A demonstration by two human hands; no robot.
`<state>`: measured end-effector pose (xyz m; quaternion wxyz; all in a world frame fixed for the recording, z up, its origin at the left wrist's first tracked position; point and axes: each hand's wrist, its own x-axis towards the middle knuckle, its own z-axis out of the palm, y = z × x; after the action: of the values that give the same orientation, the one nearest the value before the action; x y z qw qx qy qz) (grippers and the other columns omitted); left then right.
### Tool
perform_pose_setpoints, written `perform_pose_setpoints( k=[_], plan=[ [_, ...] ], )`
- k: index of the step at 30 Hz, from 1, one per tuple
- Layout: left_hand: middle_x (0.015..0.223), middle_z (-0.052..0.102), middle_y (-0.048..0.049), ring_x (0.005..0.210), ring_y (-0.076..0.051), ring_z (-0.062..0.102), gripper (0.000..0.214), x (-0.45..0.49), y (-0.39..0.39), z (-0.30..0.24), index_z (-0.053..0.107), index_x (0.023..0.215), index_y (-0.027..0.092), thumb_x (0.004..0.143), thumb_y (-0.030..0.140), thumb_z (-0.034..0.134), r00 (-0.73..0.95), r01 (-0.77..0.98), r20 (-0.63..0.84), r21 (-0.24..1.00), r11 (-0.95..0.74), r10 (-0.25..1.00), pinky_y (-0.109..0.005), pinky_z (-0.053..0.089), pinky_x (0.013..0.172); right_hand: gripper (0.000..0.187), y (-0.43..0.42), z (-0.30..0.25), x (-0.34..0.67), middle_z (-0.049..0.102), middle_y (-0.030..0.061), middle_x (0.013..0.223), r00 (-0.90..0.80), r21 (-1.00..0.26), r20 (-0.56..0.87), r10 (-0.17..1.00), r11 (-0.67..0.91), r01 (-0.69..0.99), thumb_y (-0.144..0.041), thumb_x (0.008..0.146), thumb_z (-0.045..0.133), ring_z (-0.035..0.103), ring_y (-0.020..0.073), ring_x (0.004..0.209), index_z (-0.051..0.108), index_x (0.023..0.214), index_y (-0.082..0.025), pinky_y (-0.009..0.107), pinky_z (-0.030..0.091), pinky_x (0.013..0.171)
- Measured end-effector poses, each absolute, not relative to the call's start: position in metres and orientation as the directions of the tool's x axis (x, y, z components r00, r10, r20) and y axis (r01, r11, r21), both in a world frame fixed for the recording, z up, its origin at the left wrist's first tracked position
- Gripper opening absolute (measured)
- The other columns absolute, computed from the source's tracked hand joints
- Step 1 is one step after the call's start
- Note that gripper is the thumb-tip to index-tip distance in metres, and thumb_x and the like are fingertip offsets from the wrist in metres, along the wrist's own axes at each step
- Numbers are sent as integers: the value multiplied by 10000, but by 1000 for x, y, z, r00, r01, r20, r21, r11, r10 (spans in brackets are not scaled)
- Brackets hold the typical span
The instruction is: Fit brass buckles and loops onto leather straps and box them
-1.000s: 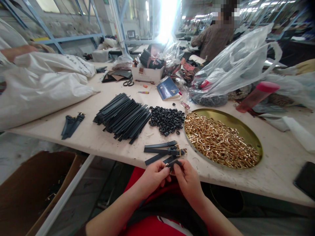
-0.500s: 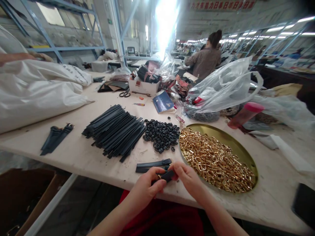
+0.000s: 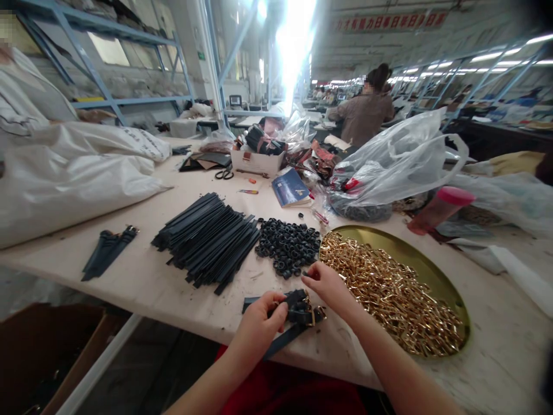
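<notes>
My left hand [image 3: 263, 318] is closed on a dark strap with a gold buckle [image 3: 298, 305], held just above the table's near edge. Part of another dark strap [image 3: 250, 301] shows behind that hand. Away to the right, my right hand [image 3: 325, 283] pinches a small black loop [image 3: 305, 275] between thumb and fingertips. It is at the near edge of a heap of black loops [image 3: 287, 245]. To the left lies a stack of dark strips [image 3: 207, 236]. On the other side, a gold oval tray [image 3: 432, 271] holds a pile of gold buckles [image 3: 384, 288].
Several buckled straps [image 3: 110, 248] lie at the left. A large white sack [image 3: 73, 184] rests on the table beside a person [image 3: 30, 92]. Farther back are scissors [image 3: 224, 173], a blue booklet [image 3: 290, 187], a clear plastic bag [image 3: 397, 161] and a pink-lidded bottle [image 3: 440, 210].
My right hand has left the strap and moved up to the loop heap, where it now pinches a loop. The left hand keeps the strap, its buckle now showing. The view has shifted slightly.
</notes>
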<state>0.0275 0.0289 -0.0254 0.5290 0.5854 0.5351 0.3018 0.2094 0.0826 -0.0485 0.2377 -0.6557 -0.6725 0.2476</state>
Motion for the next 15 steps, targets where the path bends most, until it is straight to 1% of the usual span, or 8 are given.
perform_pose_setpoints(
  k=[1,3,4,5,6,8,12,15],
  plan=[
    [552,493,46,507,-97,466,227,30,28,-22,550,881,162,802,341,436,231,309,-177,946,101,957,-204,371,523,161,75,-43,210,535,-18,634,-65,-762,-62,996,-6,648,-300,749,561,512,128,599,480,677,-181,240,390,562],
    [576,512,40,517,-97,474,226,34,26,-16,556,877,167,808,346,435,209,318,-123,947,51,970,-202,369,523,219,57,-34,208,518,-41,605,-193,-955,-182,964,-127,268,-371,744,572,490,105,558,479,693,-179,232,394,557],
    [589,522,36,522,-97,479,222,37,25,-14,558,870,169,808,346,438,202,322,-105,946,35,974,-202,369,522,235,47,-30,207,520,-43,611,-255,-976,-219,942,-209,65,-387,734,588,488,97,560,489,707,-176,233,397,573],
    [602,531,33,529,-97,485,215,38,22,-12,559,859,169,806,342,442,198,325,-92,946,24,976,-202,373,527,246,38,-27,205,528,-41,625,-293,-957,-238,926,-275,-93,-393,721,609,490,93,569,502,718,-172,237,401,593],
    [610,536,31,534,-97,489,207,40,20,-11,560,844,168,804,336,446,194,327,-85,945,17,977,-202,376,532,255,29,-26,203,535,-39,635,-295,-934,-245,923,-307,-182,-400,713,622,493,89,577,513,720,-170,239,404,610],
    [596,528,33,526,-94,482,202,40,13,-11,560,817,167,802,332,444,200,328,-98,944,28,975,-199,369,520,271,16,-26,199,544,-35,634,-228,-929,-227,947,-281,-241,-417,712,626,495,87,586,527,693,-165,240,406,625],
    [507,471,53,466,-86,424,215,35,2,-10,558,772,165,795,343,440,268,374,-190,924,80,944,-189,318,458,296,3,-31,195,536,-30,565,-66,-986,-103,992,-111,-126,-443,701,625,495,103,566,540,633,-167,243,406,581],
    [481,454,61,440,-80,403,193,31,-2,-8,553,752,162,783,323,450,324,425,-233,902,79,917,-188,302,445,270,-3,-34,192,560,-27,620,-16,-990,-80,997,-81,-112,-418,646,671,515,114,568,576,736,-182,253,426,555]
  ],
)
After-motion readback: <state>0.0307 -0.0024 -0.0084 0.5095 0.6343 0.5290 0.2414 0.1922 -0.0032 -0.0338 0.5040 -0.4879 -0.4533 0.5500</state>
